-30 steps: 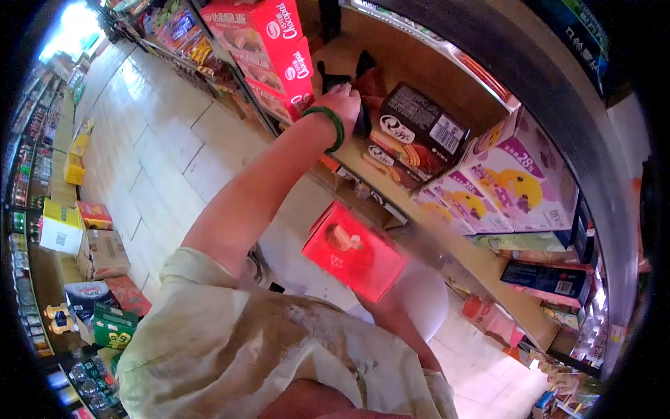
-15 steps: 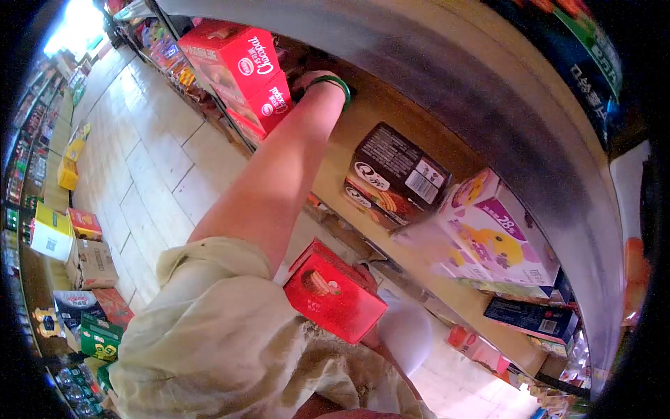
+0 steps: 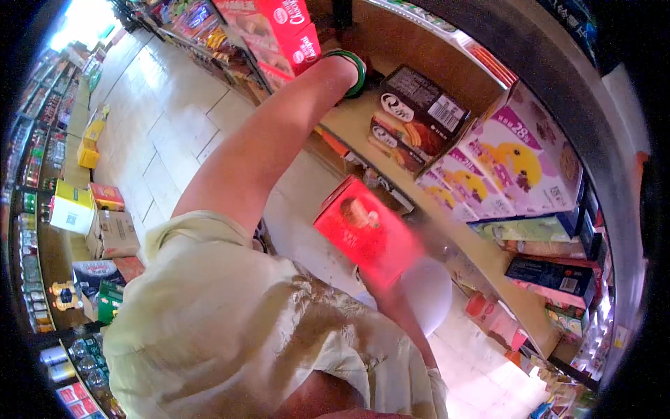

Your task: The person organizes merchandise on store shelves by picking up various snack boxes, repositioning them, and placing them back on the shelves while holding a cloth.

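Observation:
My left hand, with a green bangle at the wrist, reaches into the shelf beside the red Chocopal boxes. Its fingers are lost in shadow, so I cannot tell what they touch. My right hand grips a red box from below and behind, mostly hidden by it. The box is tilted in front of the shelf edge, with a pastry picture on its face and its lower end blurred. Near the left hand stand dark brown Qitti-like snack boxes on the shelf board.
White-and-purple boxes stand farther along the shelf, followed by a dark blue box. A white rounded object is beside my right forearm. Across the tiled aisle, cartons stand by another shelf.
The view has shifted, and the shelf goods sit higher in it. The red box in my right hand has moved right and up, closer to the shelf. My left hand stays inside the shelf.

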Tool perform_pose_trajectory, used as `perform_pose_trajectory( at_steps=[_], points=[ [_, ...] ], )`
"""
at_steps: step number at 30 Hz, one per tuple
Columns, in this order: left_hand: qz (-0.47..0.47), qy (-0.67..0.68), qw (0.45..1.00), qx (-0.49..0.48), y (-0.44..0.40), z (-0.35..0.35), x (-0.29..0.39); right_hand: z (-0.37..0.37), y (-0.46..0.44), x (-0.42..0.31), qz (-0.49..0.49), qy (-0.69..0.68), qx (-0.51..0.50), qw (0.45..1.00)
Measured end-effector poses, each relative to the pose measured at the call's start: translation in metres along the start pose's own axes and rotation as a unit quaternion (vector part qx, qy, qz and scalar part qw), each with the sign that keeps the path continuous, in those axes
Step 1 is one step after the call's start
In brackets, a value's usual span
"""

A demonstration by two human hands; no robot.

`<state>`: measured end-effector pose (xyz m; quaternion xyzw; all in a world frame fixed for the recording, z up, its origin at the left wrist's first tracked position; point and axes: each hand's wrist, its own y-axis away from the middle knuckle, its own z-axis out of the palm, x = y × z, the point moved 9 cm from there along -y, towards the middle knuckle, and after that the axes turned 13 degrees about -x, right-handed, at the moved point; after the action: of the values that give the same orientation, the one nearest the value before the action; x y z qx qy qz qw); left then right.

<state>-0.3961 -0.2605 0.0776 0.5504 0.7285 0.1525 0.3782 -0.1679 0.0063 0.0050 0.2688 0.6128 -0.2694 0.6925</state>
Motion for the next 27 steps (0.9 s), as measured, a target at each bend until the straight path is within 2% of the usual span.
perform_pose_trajectory(
  at_steps=[2, 3, 4, 5, 6, 8, 10, 11, 14, 15, 17, 22, 23, 24, 26, 27],
  points=[
    [0.028, -0.003, 1.0, 0.006, 0.02, 0.01, 0.006, 0.001, -0.003, -0.011, -0.024, 0.1, 0.007, 0.995],
    [-0.031, 0.03, 0.999, 0.031, -0.015, 0.022, -0.002, 0.002, -0.004, -0.023, -0.051, 0.187, 0.022, 0.981],
    [-0.031, 0.033, 0.998, 0.033, -0.002, 0.024, -0.001, 0.005, -0.005, -0.035, -0.077, 0.273, 0.036, 0.958],
    [0.004, 0.034, 0.998, 0.057, 0.013, 0.026, 0.009, 0.006, -0.003, -0.055, -0.138, 0.282, 0.079, 0.946],
    [0.041, 0.034, 0.995, 0.081, 0.03, 0.029, 0.02, 0.008, -0.002, -0.055, -0.14, 0.285, 0.077, 0.945],
    [0.052, 0.063, 0.992, 0.097, 0.043, 0.038, 0.025, 0.013, -0.003, -0.05, -0.113, 0.368, 0.054, 0.921],
    [0.099, 0.047, 0.969, 0.221, 0.05, 0.041, 0.033, 0.013, -0.004, -0.042, -0.098, 0.367, 0.054, 0.923],
    [0.14, 0.034, 0.958, 0.25, 0.049, 0.045, 0.039, 0.013, -0.004, -0.037, -0.08, 0.363, 0.056, 0.927],
    [0.18, 0.025, 0.942, 0.282, 0.076, 0.051, 0.042, 0.014, -0.007, -0.037, -0.089, 0.313, 0.06, 0.944],
    [0.176, 0.043, 0.948, 0.262, 0.076, 0.057, 0.041, 0.015, -0.008, -0.035, -0.089, 0.314, 0.06, 0.943],
    [0.173, 0.036, 0.949, 0.26, 0.08, 0.067, 0.042, 0.008, -0.012, -0.017, -0.06, 0.212, 0.065, 0.973],
    [0.128, 0.061, 0.955, 0.259, 0.114, 0.088, 0.037, 0.005, -0.012, -0.014, -0.105, 0.234, 0.079, 0.963],
    [0.157, 0.001, 0.94, 0.303, 0.13, 0.093, 0.043, 0.006, -0.012, -0.018, -0.109, 0.227, 0.081, 0.964],
    [0.16, 0.001, 0.939, 0.303, 0.134, 0.103, 0.04, 0.004, -0.014, -0.012, -0.109, 0.228, 0.083, 0.964],
    [0.199, 0.082, 0.937, 0.275, 0.131, 0.132, 0.038, 0.0, -0.019, 0.01, -0.099, 0.24, 0.063, 0.964],
    [0.216, 0.197, 0.924, 0.248, 0.123, 0.156, 0.03, 0.006, -0.018, -0.01, -0.135, 0.255, 0.071, 0.955]
  ],
)
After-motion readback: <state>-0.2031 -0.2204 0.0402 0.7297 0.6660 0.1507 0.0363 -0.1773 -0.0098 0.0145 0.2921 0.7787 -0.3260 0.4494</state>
